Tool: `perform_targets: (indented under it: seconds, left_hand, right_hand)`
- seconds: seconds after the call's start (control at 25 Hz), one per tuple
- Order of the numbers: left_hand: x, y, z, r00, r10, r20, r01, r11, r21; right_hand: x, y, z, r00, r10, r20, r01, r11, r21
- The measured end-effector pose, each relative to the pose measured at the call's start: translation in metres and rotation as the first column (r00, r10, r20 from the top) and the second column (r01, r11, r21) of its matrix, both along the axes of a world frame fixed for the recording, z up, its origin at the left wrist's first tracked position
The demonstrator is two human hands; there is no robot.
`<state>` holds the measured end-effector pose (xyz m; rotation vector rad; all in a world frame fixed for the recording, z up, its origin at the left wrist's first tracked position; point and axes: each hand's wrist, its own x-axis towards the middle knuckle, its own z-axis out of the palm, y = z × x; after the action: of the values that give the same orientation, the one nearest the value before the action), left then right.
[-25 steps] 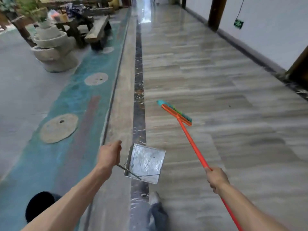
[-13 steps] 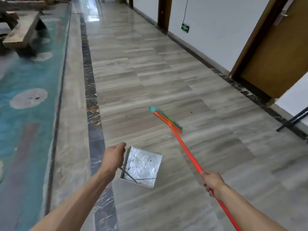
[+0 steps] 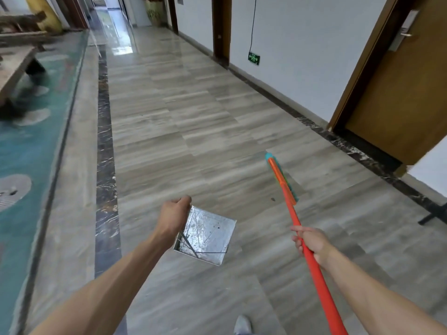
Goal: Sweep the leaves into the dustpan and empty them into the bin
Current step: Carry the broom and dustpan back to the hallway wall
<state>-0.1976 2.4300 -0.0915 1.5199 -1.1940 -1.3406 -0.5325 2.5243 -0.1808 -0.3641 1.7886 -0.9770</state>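
My left hand (image 3: 173, 217) grips the thin wire handle of a square metal dustpan (image 3: 208, 234), which hangs just above the corridor floor and looks empty. My right hand (image 3: 310, 243) is closed around the orange handle of a broom (image 3: 294, 213). Its orange head with teal bristles (image 3: 281, 178) hovers over the tiles ahead and to the right. One small dark speck (image 3: 272, 199) lies on the floor beside the broom head. No bin shows in the frame.
A long tiled corridor (image 3: 183, 122) runs ahead. On the right stand a white wall and a brown door (image 3: 401, 93). A dark marble strip (image 3: 104, 146) and a teal painted area (image 3: 21, 146) with a wooden bench (image 3: 14, 68) lie left. My shoe (image 3: 242, 325) shows below.
The view has swung right, from the courtyard side toward the wall and door. The broom head has moved right of the dustpan. Both hands keep their grips.
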Motion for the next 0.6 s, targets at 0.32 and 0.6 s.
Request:
perform_targets:
  seconds: [0.32,0.6]
  left_hand:
    - [-0.093,-0.219,0.029,0.998,-0.046,-0.045,0.044,0.998,-0.045]
    - [-0.144,-0.443,0.02,0.988,-0.096,-0.124,0.093,0.995,-0.033]
  right_hand:
    - [-0.09,-0.245,0.054,1.0,0.024,-0.001,-0.024,0.999,-0.042]
    - [-0.123,-0.47,0.079,0.986,-0.149,-0.07,0.132,0.97,-0.206]
